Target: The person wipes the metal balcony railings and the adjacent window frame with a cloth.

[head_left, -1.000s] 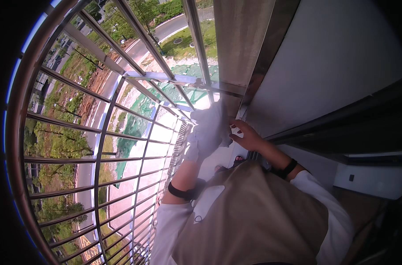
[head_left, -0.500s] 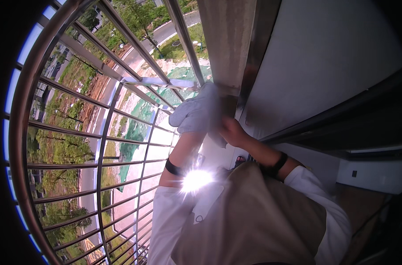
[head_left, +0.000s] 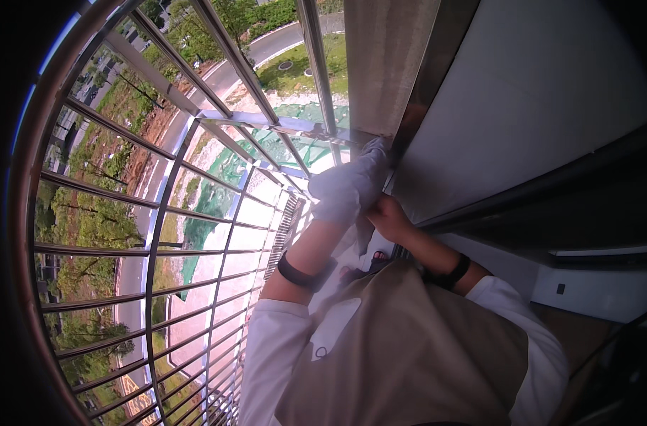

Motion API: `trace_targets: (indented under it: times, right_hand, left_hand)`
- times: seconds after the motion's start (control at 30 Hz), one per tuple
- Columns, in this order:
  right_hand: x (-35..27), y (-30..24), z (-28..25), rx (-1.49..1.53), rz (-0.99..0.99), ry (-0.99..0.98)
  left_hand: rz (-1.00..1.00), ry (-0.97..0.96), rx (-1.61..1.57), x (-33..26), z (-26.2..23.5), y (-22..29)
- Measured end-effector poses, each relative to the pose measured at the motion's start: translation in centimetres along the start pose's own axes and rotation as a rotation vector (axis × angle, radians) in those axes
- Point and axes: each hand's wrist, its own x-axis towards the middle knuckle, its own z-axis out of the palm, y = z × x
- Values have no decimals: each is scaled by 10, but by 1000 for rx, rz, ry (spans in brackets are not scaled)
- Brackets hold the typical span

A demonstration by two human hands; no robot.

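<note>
A light grey cloth (head_left: 346, 186) covers my left hand from the wrist to the fingertips. Whether it is a glove or a loose cloth is too blurred to make out. Beneath it my left hand (head_left: 362, 170) is hidden, pointing up and to the right toward the foot of a wall post. Close against the cloth's right side, my right hand (head_left: 389, 216) is closed, its fingers pinching the cloth's lower edge. A dark band circles each forearm.
Metal railing bars (head_left: 160, 206) curve along the left, with trees, a road and green netting far below. A brown-grey post (head_left: 384, 71) and a pale panel (head_left: 529, 106) stand ahead and right. A sandalled foot (head_left: 379, 255) shows below my hands.
Both hands have shifted right, the left one further, with the cloth still over it. My view has turned slightly, and the bright sun glare by my left arm is gone.
</note>
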Motion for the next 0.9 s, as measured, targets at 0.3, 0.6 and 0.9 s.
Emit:
trace_targets:
  times: [0.3, 0.6, 0.9]
  right_hand:
    - [-17, 15, 1, 51, -56, 19]
    - [-31, -8, -13, -13, -53, -96]
    - [-9, -115, -57, 188, -497, -52]
  left_hand:
    - [-95, -275, -177, 3, -55, 30]
    - [-35, 253, -46, -16, -60, 28]
    - [114, 281, 201, 13, -241, 65]
